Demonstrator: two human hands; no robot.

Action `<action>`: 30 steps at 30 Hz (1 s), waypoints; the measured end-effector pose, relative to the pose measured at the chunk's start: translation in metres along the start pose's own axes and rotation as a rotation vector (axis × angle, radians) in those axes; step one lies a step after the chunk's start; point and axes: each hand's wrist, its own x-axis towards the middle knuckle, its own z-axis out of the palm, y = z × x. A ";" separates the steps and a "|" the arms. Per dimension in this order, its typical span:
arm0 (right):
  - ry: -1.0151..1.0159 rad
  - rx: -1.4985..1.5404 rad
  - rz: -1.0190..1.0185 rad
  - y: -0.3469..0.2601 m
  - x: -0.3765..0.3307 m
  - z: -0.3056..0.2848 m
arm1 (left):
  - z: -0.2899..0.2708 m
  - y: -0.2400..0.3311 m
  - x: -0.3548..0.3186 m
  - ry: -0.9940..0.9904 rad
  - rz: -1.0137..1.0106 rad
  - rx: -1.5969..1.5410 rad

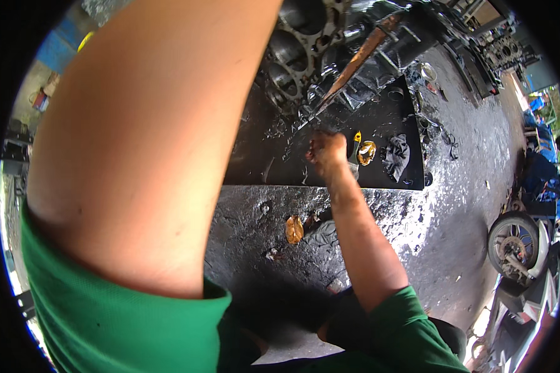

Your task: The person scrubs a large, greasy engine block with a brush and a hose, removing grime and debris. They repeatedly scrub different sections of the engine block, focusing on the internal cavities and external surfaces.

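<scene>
Right hand fisted, grip clamped on something unclear, on black mat; long rusty bar slants up-right just beyond. Left hand out of view.

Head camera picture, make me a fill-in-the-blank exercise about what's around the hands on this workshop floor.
1. The right hand is closed in a fist over a black ____ lying on the floor.
2. Just right of that hand lies a small tool with a ____ handle.
3. The person's sleeves are ____.
4. The engine block beyond the hand shows a row of round ____.

Missing words: mat; yellow; green; cylinders
</scene>
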 end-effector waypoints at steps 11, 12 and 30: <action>0.305 0.658 0.128 0.009 0.012 0.125 | 0.002 -0.026 0.036 -0.077 0.240 0.396; 0.177 0.703 0.136 0.004 0.009 0.120 | 0.004 -0.032 0.041 -0.046 0.274 0.377; 0.230 -0.295 -0.113 0.001 -0.027 0.065 | -0.006 -0.048 0.060 -0.182 0.194 0.128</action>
